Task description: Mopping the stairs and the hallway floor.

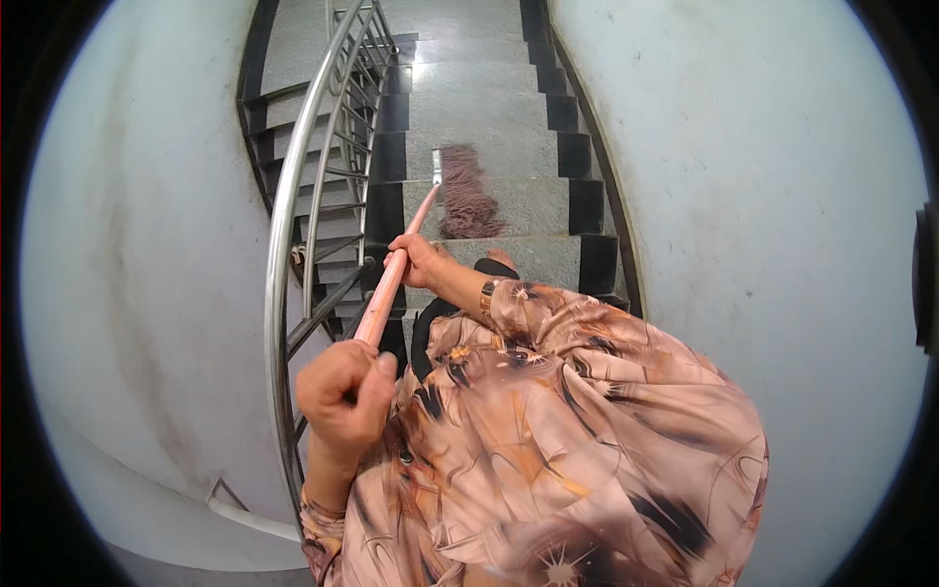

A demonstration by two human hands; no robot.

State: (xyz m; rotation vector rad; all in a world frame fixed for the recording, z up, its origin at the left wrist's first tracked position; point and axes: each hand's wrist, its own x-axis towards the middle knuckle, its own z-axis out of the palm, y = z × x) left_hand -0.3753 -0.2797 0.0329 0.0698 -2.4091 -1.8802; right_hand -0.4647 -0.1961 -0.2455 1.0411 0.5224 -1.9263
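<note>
A mop's long pinkish handle (pixel 381 301) slants from near my body up to a metal clamp (pixel 437 167) on the mop head. My left hand (pixel 346 396) is closed around the handle's upper end, close to the stair railing. Further down the handle, my right hand (pixel 413 258) grips it with the fingers wrapped round. The reddish-brown string mop head (pixel 469 192) lies spread over a grey stone step (pixel 524 202) and the step beyond it, to the right of the clamp.
A stainless steel handrail (pixel 297 169) with bars runs along the left, beside another stair flight (pixel 323 198). A pale wall (pixel 733 183) borders the steps on the right. The steps have black edge bands (pixel 585 208). Bare toes show on the step below me.
</note>
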